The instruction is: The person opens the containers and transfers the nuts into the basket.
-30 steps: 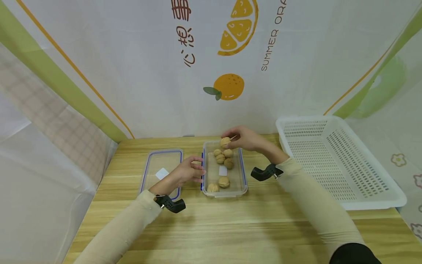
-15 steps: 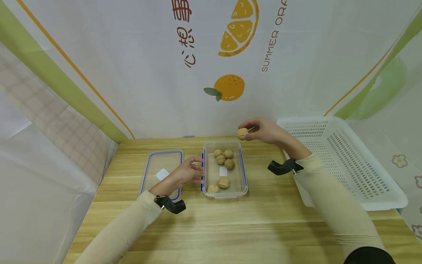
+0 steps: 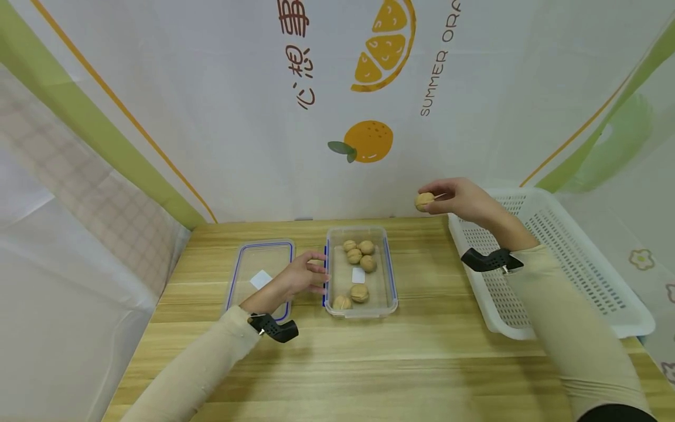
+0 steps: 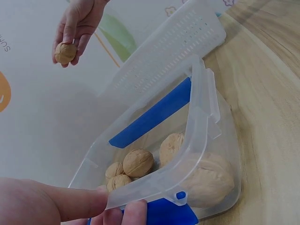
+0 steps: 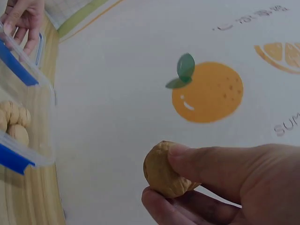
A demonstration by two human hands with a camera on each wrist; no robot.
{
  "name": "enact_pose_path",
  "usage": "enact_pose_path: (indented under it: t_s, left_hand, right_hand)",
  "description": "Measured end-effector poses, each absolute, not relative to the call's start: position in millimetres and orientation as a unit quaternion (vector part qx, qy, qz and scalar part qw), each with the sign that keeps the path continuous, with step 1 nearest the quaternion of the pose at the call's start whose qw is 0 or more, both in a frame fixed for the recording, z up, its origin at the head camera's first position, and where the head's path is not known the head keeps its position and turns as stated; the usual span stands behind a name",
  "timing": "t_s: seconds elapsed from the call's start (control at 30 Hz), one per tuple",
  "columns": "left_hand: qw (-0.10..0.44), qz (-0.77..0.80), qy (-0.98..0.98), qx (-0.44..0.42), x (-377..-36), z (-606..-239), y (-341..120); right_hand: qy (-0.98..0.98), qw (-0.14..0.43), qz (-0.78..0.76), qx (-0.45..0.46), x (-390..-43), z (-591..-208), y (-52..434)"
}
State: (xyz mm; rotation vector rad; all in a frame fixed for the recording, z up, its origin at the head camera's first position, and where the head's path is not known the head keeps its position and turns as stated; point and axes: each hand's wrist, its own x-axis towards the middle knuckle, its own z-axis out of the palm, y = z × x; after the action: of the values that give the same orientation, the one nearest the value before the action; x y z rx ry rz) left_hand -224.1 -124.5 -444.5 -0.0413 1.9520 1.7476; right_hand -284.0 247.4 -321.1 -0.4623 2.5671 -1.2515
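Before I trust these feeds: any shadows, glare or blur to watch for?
Head: bright, soft shadows on the table, no harsh glare; left wrist: dimmer, clear plastic box legible; right wrist: also dim, held walnut readable, no heavy motion blur.

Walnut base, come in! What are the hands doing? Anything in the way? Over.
Right hand pinches one walnut, midair. Left hand at clear box's edge. Lid off, left of box. Nothing seen blocking the walnut.

in the head view, the right sleeve (image 3: 575, 328) hides part of the white basket (image 3: 572, 249), the left hand (image 3: 300, 275) part of the lid (image 3: 263, 256). in the right wrist view, the right thumb (image 5: 211, 164) covers some of the walnut (image 5: 160, 171); the left edge cuts off the clear box (image 5: 46, 152).
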Motion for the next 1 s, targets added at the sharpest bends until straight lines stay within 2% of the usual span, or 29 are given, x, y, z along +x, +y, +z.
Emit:
enact_pose_path:
  t_s: [0.47,1.0]
  left_hand:
    - [0.260,0.650,0.714,-0.016,-224.1,-446.2,-125.2]
    - [0.257,0.648,0.716,-0.025,-221.5,-440.9,-123.5]
  right_hand:
    - [0.889,0.124,-0.428,-0.102,-294.6,-332.7,304.7]
    - [0.885,0.148,-0.438,-0.049,-313.4,-384.1,353.8]
